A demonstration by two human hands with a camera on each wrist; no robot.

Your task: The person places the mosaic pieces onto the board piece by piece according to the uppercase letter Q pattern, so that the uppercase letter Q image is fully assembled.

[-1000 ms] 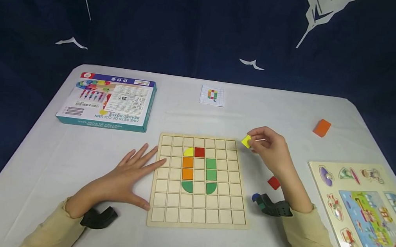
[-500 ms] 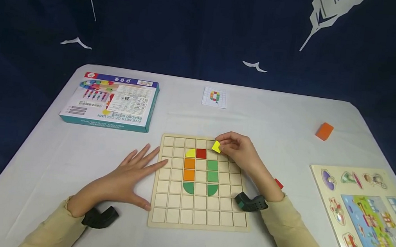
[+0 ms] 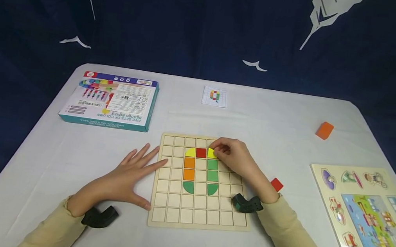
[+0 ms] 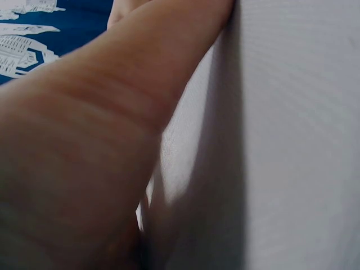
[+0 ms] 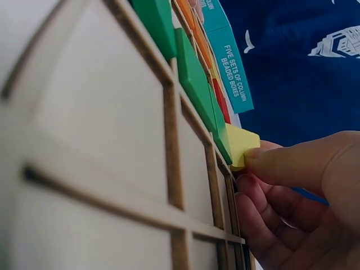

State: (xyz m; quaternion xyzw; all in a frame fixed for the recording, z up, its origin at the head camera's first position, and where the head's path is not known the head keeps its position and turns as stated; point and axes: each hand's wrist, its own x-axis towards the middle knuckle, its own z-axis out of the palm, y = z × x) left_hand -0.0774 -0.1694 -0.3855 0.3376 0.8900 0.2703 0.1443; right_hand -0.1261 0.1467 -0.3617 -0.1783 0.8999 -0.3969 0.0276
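Observation:
A wooden grid board (image 3: 172, 209) lies on the table between the hands. My right hand (image 3: 232, 154) pinches a yellow piece (image 5: 241, 145) at the grid cell right of a red square (image 3: 201, 153) and above two green squares (image 3: 213, 165). Its far side is hidden by the fingers. In the left of the pattern are a yellow quarter-round (image 3: 190, 152) and two orange squares (image 3: 189, 163). Green quarter-rounds (image 3: 188, 187) sit lower down. My left hand (image 3: 124, 178) lies spread flat, its fingertips and thumb at the board's left edge.
A small printed card (image 3: 215, 96) lies beyond the board. Back left is a boxed bead set (image 3: 109, 102). A loose red square (image 3: 276, 185) and an orange block (image 3: 324, 131) lie to the right, near a picture puzzle board (image 3: 366, 220).
My right hand has carried the yellow piece leftward from beside the board, then down to the cell beside the red square. The left hand has stayed in place.

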